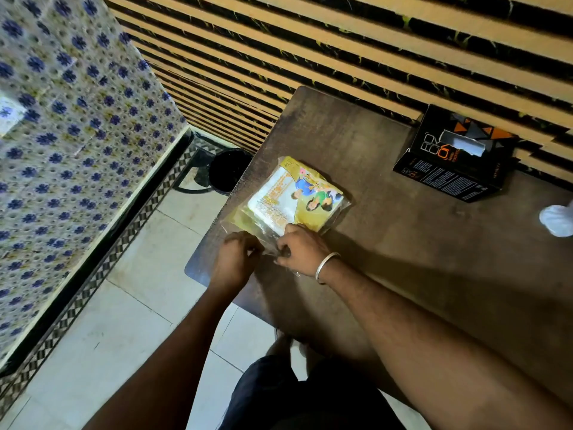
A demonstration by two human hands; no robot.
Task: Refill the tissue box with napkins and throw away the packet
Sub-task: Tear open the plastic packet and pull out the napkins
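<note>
**A:** Where does the napkin packet (297, 197) sit?

**B:** Flat on the bench (403, 259), near its left edge. The printed yellow body points away from the person and the clear plastic flap trails back toward them.

**A:** And the hands?

**B:** Both are on that flap, side by side and close together. The left hand (237, 254) has its fingers curled in on the loose film. The right hand (299, 249), the one with the bangle (327, 266) at its wrist, pinches the film just beside it, knuckles touching the packet's near end.

**A:** So it looks like they're opening it?

**B:** That's my reading. The flap lies between the two grips, so pulling them apart sideways should split it. I can't tell whether the seal has given yet.

**A:** Where do the napkins go?

**B:** Into the tissue box (455, 156). It's well apart from the packet, far right against the slatted wall, with its slot facing up. The right hand is nearer to it.

**A:** And the empty wrapper?

**B:** A dark bin (229, 172) stands on the floor just off the bench's left edge, on the left hand's side.
</note>
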